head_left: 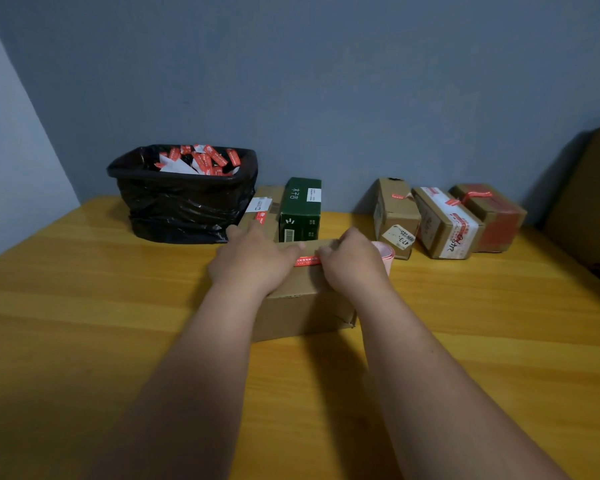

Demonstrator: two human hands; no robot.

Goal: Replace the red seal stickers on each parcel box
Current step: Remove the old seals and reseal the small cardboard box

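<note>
Clearly thin and floppy, the red seal sticker (pixel 306 261) atop the stiff cardboard box (pixel 302 306) needs edge-pinching; your left hand (pixel 253 261) and right hand (pixel 352 261) rest on it, grip hidden.

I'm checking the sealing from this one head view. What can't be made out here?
- Ends of the red seal sticker: covered by the left hand and right hand.
- Pink roll: mostly behind the right hand.
- Box behind the green box: largely hidden.
- Large box: cut by the right edge.
- Sticker print: too small.
</note>
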